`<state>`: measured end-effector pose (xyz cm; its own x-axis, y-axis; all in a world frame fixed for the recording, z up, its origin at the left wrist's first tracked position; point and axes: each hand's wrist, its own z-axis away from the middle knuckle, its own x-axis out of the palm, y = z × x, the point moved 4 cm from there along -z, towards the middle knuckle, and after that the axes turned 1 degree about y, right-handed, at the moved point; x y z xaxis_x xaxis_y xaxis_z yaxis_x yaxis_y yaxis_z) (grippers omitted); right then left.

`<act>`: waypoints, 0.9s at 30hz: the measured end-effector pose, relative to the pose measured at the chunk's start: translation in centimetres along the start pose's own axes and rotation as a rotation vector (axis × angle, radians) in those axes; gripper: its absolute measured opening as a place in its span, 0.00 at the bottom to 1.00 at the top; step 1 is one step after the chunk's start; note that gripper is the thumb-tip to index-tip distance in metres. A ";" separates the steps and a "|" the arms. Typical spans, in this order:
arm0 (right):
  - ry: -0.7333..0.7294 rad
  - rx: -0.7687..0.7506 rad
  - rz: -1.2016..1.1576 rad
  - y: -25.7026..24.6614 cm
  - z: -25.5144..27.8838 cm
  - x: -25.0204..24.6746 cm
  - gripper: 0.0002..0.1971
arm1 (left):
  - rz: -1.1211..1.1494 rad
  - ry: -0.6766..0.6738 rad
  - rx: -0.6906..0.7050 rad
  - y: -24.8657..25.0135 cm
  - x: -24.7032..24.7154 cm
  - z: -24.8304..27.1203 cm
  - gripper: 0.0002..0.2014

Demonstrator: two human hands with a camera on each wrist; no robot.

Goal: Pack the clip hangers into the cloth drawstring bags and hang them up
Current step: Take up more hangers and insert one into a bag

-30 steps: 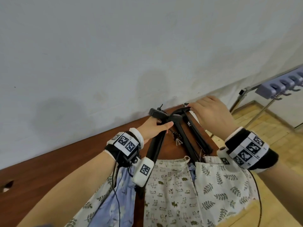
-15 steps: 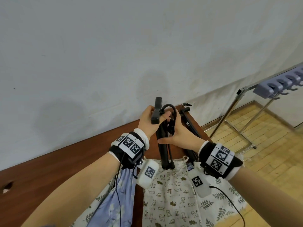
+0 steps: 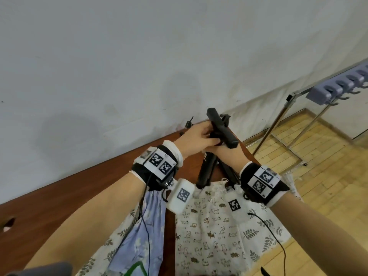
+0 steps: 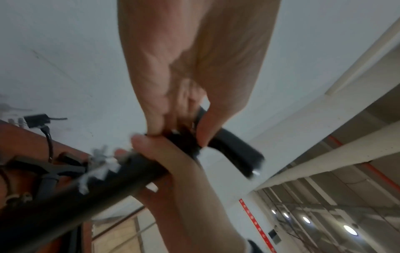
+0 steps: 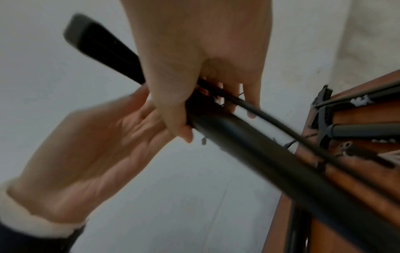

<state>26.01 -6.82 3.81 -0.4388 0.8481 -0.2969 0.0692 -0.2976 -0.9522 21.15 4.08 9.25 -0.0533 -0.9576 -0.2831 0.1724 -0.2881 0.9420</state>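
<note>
Black plastic clip hanger (image 3: 220, 126) held up at frame centre above the brown wooden bench (image 3: 59, 198); left hand (image 3: 196, 139) and right hand (image 3: 225, 154) fingers both curled gripping it. Patterned cloth drawstring bags (image 3: 215, 226) lie lower centre.

Your head camera looked forward and down from above the wooden table (image 3: 59, 196), facing the far wall (image 3: 139, 56); each wrist camera sat close behind its hand, looking up along the fingers; all three shared the black clip hanger (image 3: 221, 129) both hands gripped.
</note>
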 end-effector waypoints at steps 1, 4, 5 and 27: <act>0.014 0.023 -0.063 0.1 0.0 -0.5 0.19 | 0.001 -0.020 0.038 0.1 -0.6 0.0 0.17; 0.198 0.112 -0.307 -0.1 0.0 -3.3 0.08 | -0.162 0.179 0.064 -1.3 -3.6 -1.0 0.15; 0.272 0.112 -0.357 -0.2 0.0 -4.5 0.09 | -0.187 0.243 0.014 -3.0 -4.5 -1.7 0.16; 0.583 0.457 -1.151 10.9 5.2 -11.3 0.13 | -0.885 -0.385 -0.692 -29.2 0.6 -4.7 0.17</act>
<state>27.08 -21.88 -2.86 0.3989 0.7379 0.5443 -0.4235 0.6748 -0.6044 20.74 11.88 -19.24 -0.6933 -0.3956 -0.6024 0.4154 -0.9024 0.1144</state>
